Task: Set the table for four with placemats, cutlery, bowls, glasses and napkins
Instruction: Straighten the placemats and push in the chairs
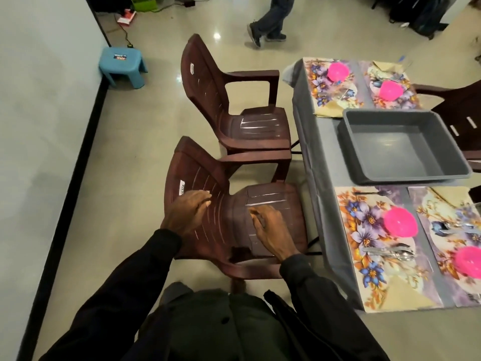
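Position: the person stands beside the table, facing the near chair of two brown plastic chairs drawn up to its long edge.

Left hand: over the backrest of the near chair, fingers straight and spread, grip wide, holding nothing.

Right hand: over the seat, fingers loosely curled, grip slack and empty. I cannot tell whether either hand touches the chair.

Table, near end: the first placemat, flowered, lies at the chair-side edge. It carries a pink bowl and a bundle of cutlery just beside the bowl. The second placemat lies alongside, with a second bowl and more cutlery.

Table, middle: a grey tray sits between the two pairs of settings, with nothing in it.

Table, far end: the third placemat with a third bowl; the fourth placemat with a fourth bowl.

Surroundings: the far chair stands just behind the near one. A blue stool is against the wall. Another person's legs cross the floor beyond.
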